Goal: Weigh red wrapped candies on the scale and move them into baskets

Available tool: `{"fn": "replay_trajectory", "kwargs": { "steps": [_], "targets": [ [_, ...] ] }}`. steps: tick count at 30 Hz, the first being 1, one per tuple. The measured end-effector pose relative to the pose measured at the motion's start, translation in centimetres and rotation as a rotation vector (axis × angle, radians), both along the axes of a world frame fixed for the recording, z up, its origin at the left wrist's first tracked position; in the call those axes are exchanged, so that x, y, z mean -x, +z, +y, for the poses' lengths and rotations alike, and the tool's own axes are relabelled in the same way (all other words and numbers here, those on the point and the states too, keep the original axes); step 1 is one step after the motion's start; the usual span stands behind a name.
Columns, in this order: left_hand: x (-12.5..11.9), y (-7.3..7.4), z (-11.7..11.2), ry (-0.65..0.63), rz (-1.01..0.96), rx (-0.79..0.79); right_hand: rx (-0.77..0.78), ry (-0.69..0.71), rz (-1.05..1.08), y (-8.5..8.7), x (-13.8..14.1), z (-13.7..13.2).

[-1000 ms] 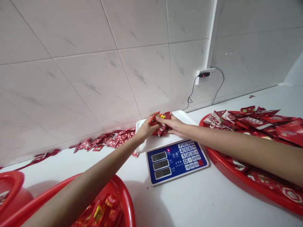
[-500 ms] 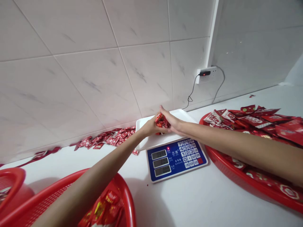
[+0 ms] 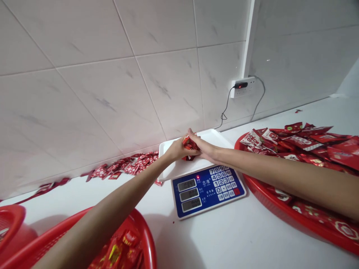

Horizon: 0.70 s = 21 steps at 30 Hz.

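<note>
Over the white tray [image 3: 168, 166] of a blue-faced digital scale [image 3: 209, 192], the left hand [image 3: 177, 150] and right hand [image 3: 206, 147] press together around a crumpled bunch of red foil sachets [image 3: 189, 147]. The glossy wad has no clear long axis, its packets pointing every way. The scale's face reads 志准 beside its numbered keypad [image 3: 223, 181].

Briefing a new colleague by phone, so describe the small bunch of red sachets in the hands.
On the white counter stands a blue-panelled digital scale with a white tray. Over the tray, the left hand and right hand meet. Between them is the small bunch of red sachets, the only ones held, unlike the heaps in the red baskets.
</note>
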<state>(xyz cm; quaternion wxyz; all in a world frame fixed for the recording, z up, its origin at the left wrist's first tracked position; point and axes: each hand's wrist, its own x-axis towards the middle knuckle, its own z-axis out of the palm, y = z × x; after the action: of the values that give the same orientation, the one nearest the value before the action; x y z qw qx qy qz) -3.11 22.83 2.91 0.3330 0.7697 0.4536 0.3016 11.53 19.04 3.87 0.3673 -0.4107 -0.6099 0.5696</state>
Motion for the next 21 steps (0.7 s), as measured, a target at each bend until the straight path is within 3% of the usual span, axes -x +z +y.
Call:
{"fn": "replay_trajectory", "kwargs": {
  "steps": [3,6,10,15,21],
  "targets": [
    [0.3,-0.3,0.3,0.043,-0.063,0.055,0.131,0.062,0.115,1.9,-0.7,-0.9],
    [0.6,-0.3,0.3,0.069,-0.119,0.099,0.134,0.051,0.051,3.0,-1.3,-1.3],
    [0.5,0.3,-0.6,0.076,-0.157,0.120,-0.013,-0.099,-0.212,2.2,-1.4,-0.1],
    [1.5,2.2,-1.4,0.030,-0.178,0.145,-0.141,-0.247,-0.347,1.9,-2.9,2.1],
    [4.1,4.3,-2.0,-0.035,-0.301,0.205,-0.084,0.046,-0.447,2.7,-3.5,2.4]
  ]
}}
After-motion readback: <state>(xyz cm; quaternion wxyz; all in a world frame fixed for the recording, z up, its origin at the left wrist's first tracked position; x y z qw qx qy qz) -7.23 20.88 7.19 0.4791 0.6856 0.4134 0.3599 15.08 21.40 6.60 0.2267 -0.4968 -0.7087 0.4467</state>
